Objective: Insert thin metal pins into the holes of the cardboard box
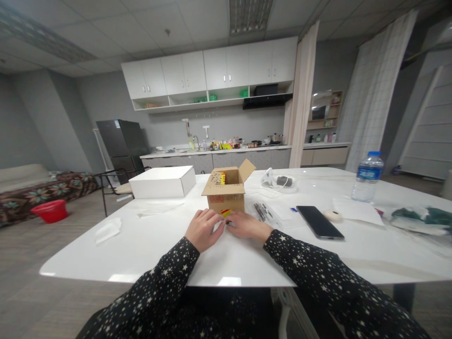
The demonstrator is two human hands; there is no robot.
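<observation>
Both hands rest on the tabletop near its front edge; left hand and right hand, fingers curled, pinch a small yellow-red item against the cardboard box.

White table. Brown cardboard box, red print on front, yellow-and-red item at base beside left hand and right hand. Black sleeves, small white stars all over. White flat box. Black phone. Clear bottle, blue cap, blue label. Red basin on grey floor. Dark floral-patterned sofa cover. White cabinets, grey walls. Black fridge.
</observation>
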